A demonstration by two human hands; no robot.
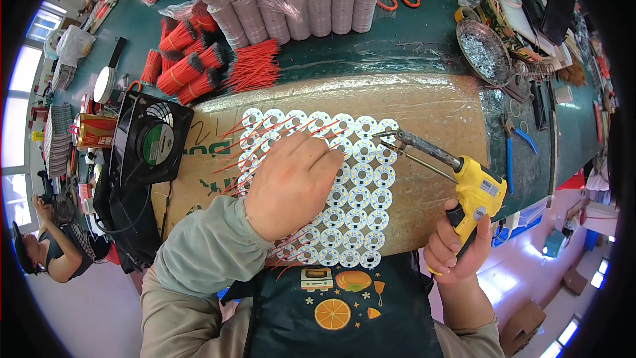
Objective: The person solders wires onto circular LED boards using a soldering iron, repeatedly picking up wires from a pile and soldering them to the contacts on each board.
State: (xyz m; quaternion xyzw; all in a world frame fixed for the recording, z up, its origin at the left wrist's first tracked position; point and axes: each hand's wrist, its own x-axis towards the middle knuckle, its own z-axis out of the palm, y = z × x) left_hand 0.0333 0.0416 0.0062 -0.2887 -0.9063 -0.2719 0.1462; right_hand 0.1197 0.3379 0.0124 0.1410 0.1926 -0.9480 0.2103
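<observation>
My left hand [291,182] is closed over a panel of round white LED boards [359,197], its fingertips pressed together and mostly hidden. Whatever those fingers hold cannot be made out. Thin red wires [232,148] stick out leftward from boards in the left and upper rows, some close to my fingers. My right hand [457,245] grips a yellow soldering gun [478,192] by its handle. The gun's metal tip and thin feed tube reach to the panel's upper right, over or at the boards there; contact is unclear.
Under the panel lies a cardboard sheet [437,116]. A black fan [151,139] stands at the left. Behind are red wire bundles [182,74], loose red wires [254,66] and stacked round boards [291,0]. A metal dish [483,52] and blue-handled pliers [509,159] lie right.
</observation>
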